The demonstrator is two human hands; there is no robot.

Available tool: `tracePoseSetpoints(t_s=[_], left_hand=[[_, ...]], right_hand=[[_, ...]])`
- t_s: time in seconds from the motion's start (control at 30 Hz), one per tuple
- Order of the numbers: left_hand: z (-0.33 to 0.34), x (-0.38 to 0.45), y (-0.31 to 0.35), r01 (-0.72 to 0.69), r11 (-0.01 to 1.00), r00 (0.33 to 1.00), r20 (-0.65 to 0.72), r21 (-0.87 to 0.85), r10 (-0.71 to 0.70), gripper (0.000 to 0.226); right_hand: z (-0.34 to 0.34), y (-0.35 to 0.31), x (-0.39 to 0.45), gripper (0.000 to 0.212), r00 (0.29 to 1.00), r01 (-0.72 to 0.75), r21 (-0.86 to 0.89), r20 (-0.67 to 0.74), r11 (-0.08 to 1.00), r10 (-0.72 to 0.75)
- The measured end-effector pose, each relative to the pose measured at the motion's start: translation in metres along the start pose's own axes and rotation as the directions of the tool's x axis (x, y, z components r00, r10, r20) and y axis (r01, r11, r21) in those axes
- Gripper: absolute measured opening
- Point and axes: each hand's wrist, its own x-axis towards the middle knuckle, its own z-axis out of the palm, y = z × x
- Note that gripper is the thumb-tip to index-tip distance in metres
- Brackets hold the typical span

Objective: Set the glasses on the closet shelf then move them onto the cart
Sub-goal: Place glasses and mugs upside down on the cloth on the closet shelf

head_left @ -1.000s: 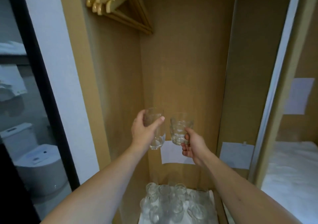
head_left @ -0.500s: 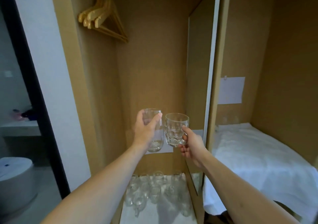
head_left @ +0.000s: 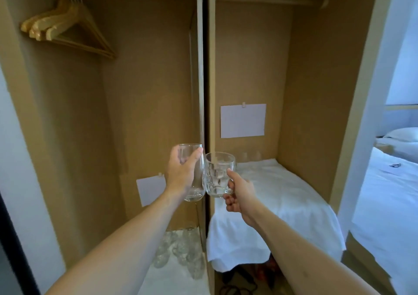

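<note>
- The left hand [head_left: 181, 172] wraps a smooth glass tumbler [head_left: 192, 172]; the right hand [head_left: 238, 192] pinches a dimpled glass mug [head_left: 218, 174], seemingly by its handle, though the grip is partly hidden.
- Both glasses are in the air, touching or nearly so, in front of the divider panel [head_left: 200, 68].
- The cloth-covered shelf [head_left: 282, 195] lies at four o'clock from the mug; faint glasses [head_left: 250, 155] stand at its back.
- Risk: the rims could clink and chip, or the tumbler could clip the divider's edge on crossing.
</note>
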Motion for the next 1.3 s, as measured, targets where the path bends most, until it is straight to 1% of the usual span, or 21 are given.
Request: tracePoseSetpoints(t_s=[0.13, 0.2, 0.33, 0.4, 0.5, 0.63, 0.73, 0.87, 0.97, 1.07, 1.13, 1.23, 1.27, 1.3], left_hand=[[0.045, -0.017, 0.006, -0.011, 1.000, 0.998, 0.060, -0.012, 0.011, 0.044], [0.067, -0.024, 0.007, -0.015, 1.000, 0.999, 0.049, -0.014, 0.015, 0.037], [0.102, -0.040, 0.006, -0.024, 1.000, 0.998, 0.061, -0.004, 0.025, 0.037], [0.116, -0.049, 0.006, -0.004, 1.000, 0.998, 0.064, -0.018, 0.005, 0.033], [0.136, -0.058, 0.004, 0.019, 1.000, 0.998, 0.051, 0.020, -0.020, 0.031], [0.158, -0.053, -0.011, 0.059, 0.995, 0.995, 0.070, 0.075, -0.064, 0.041], [0.174, -0.042, -0.023, 0.078, 0.994, 0.994, 0.074, 0.079, -0.084, 0.050], [0.194, -0.017, -0.039, 0.090, 0.993, 0.990, 0.098, 0.079, -0.098, 0.047], [0.209, 0.008, -0.052, 0.115, 0.992, 0.984, 0.129, 0.056, -0.122, 0.048], [0.225, 0.035, -0.068, 0.143, 0.988, 0.980, 0.132, 0.050, -0.149, 0.049], [0.235, 0.057, -0.080, 0.164, 0.986, 0.974, 0.149, 0.043, -0.168, 0.053], [0.249, 0.090, -0.100, 0.174, 0.983, 0.971, 0.158, 0.053, -0.180, 0.066], [0.253, 0.099, -0.107, 0.182, 0.982, 0.968, 0.165, 0.055, -0.189, 0.064], [0.257, 0.107, -0.113, 0.185, 0.981, 0.966, 0.174, 0.057, -0.193, 0.056]], right_hand=[[-0.049, -0.009, 0.000, 0.041, 1.000, -0.005, 0.010, -0.014, 1.000, 0.005], [-0.073, -0.012, 0.003, 0.041, 1.000, 0.001, 0.017, -0.026, 1.000, -0.001], [-0.113, -0.015, 0.009, 0.042, 0.999, -0.002, 0.012, -0.034, 1.000, 0.003], [-0.128, -0.015, 0.011, 0.043, 0.999, -0.011, 0.007, -0.039, 1.000, 0.012], [-0.148, -0.012, 0.018, 0.045, 0.999, -0.030, 0.016, -0.045, 0.999, 0.031], [-0.167, -0.004, 0.031, 0.045, 0.997, -0.052, 0.032, -0.054, 0.998, 0.053], [-0.177, 0.002, 0.046, 0.046, 0.995, -0.078, 0.029, -0.064, 0.997, 0.079], [-0.186, 0.006, 0.076, 0.047, 0.992, -0.082, 0.021, -0.090, 0.996, 0.084], [-0.188, 0.006, 0.100, 0.048, 0.987, -0.083, 0.017, -0.135, 0.996, 0.085], [-0.191, 0.003, 0.128, 0.047, 0.978, -0.100, 0.017, -0.180, 0.995, 0.102], [-0.192, 0.002, 0.151, 0.047, 0.971, -0.108, 0.014, -0.211, 0.994, 0.109], [-0.190, 0.000, 0.185, 0.047, 0.962, -0.114, 0.006, -0.250, 0.993, 0.112], [-0.189, -0.001, 0.196, 0.046, 0.961, -0.114, 0.007, -0.253, 0.993, 0.112], [-0.188, -0.001, 0.206, 0.046, 0.960, -0.112, 0.011, -0.256, 0.994, 0.111]])
